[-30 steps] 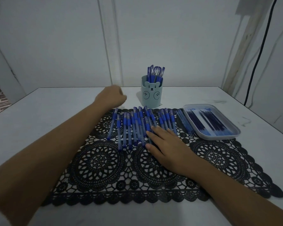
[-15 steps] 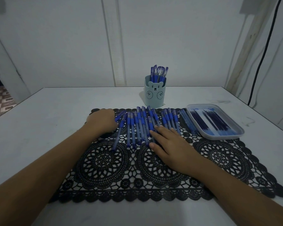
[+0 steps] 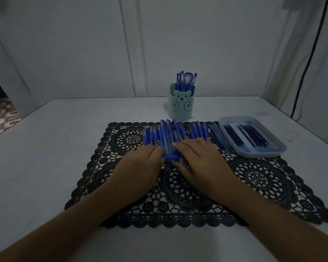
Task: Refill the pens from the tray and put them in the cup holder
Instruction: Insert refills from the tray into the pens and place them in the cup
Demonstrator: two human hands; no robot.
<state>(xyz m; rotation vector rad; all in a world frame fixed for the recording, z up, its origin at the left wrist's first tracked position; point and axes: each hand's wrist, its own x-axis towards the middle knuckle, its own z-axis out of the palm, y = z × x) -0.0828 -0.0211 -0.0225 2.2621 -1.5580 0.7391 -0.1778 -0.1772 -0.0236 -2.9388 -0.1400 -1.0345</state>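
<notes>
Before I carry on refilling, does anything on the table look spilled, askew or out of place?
Nothing spilled. The pens on the mat overlap unevenly, and some thin blue sticks lie beside the tray, not in it.

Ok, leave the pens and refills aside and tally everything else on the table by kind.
Cup holder: 1
Tray: 1
Lace mat: 1
Hands: 2, left hand and right hand, both flat on the pens
Total: 5
</notes>
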